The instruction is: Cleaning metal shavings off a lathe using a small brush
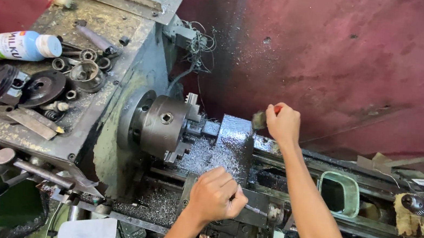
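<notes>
Left hand: your left hand (215, 195) has its fingers curled tight round a crank handle (257, 210).
Right hand: your right hand (282, 124) has its fingers gripping a brush (261, 119) beside the steel block (234, 146).
Chuck: the chuck (159, 124) is dusted with shavings.

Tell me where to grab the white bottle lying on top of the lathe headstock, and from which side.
Grip the white bottle around its middle, coming down from above. It lies on its side along the headstock top, so the round body faces up. Loose rings and bearings crowd the cap end, leaving the middle likely easiest to reach.
</notes>
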